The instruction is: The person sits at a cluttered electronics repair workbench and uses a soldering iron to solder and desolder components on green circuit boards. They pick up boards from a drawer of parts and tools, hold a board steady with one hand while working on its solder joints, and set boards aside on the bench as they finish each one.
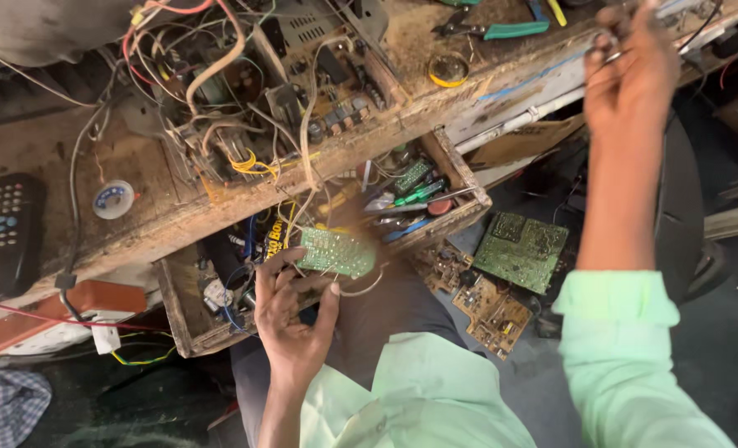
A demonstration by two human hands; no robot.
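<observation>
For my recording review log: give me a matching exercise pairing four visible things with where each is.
Things:
1. small green circuit board
2. black remote control
3. teal-handled pliers
4. large green circuit board

Places:
A. floor, right of the open wooden drawer
B. left hand
C. far edge of the wooden bench
D. bench's left end

Pairs: 1-B, 2-D, 3-C, 4-A

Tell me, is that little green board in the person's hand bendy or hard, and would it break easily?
The small green circuit board looks flat and stiff, so probably hard, not bendy. The left hand holds it by its edge with just the fingers, so it seems light. Thin wires hang from it and look floppy; they might snap if tugged.
</observation>
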